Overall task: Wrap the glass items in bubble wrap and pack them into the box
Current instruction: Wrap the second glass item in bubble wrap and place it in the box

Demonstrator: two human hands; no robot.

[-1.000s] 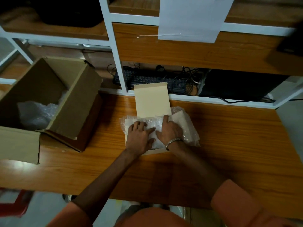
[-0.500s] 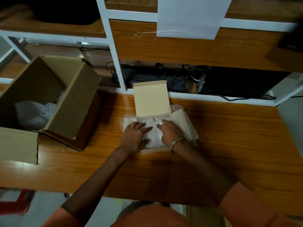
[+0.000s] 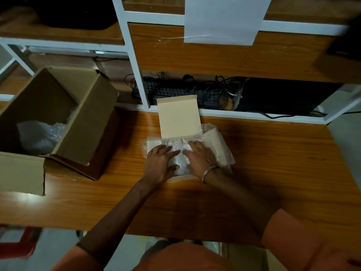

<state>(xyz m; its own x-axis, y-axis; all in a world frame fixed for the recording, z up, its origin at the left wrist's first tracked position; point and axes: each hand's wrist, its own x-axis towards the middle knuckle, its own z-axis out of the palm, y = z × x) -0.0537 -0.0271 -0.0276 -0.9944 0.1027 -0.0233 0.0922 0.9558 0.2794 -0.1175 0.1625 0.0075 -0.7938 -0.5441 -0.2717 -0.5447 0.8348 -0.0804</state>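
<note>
Centrally, on the wooden worktop (image 3: 254, 153): small pale box (image 3: 178, 178), lid flap (image 3: 178, 116) raised upright at the far side, right side flap (image 3: 216, 145) folded outward. Inside the box, filling it and spilling over the left and right edges: bubble wrap bundle (image 3: 176, 144); glass contents not discernible through the wrap. Left hand (image 3: 159, 163) laid palm-down on the left half of the bundle, fingers extended and pressing, grip not closed round anything. Right hand (image 3: 201, 156) laid palm-down on the right half, fingers likewise straight and pressing, fingertips nearly meeting those of the left hand. Metal bangle (image 3: 209, 173) on the right wrist. Orange sleeves (image 3: 293, 241) at the lower frame edge.

At left, on the same worktop, well apart from the small box: large brown carton (image 3: 93, 122), flaps open, holding a second wrapped bundle (image 3: 37, 135) at its bottom.

Behind the worktop: white-framed shelving (image 3: 134, 75) with wooden panels; black keyboard (image 3: 175, 92) and tangled cables (image 3: 224, 89) in the lower compartment; white paper sheet (image 3: 222, 18) hanging from the upper rail. Red stool (image 3: 15, 243) on the floor at lower left, blurred.
</note>
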